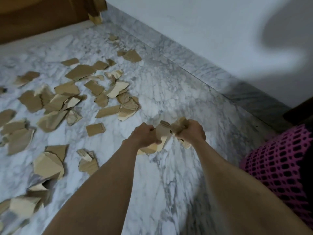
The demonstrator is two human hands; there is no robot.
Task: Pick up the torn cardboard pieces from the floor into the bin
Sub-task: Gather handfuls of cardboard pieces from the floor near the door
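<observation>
Several torn brown cardboard pieces (71,99) lie scattered over the white marble floor (169,92), mostly on the left and centre. My left hand (145,136) grips a bunch of cardboard pieces (161,138) above the floor. Close beside it, my right hand (190,132) grips another bunch of cardboard pieces (179,126). The two bunches touch between my hands. A pink mesh bin (279,167) stands at the right edge, only partly in view, to the right of my right forearm.
A pale wall with a marble skirting (203,68) runs from top centre to the right. Brown wooden furniture (42,16) with a leg (95,17) stands at the top left. A dark object (301,111) sits behind the bin.
</observation>
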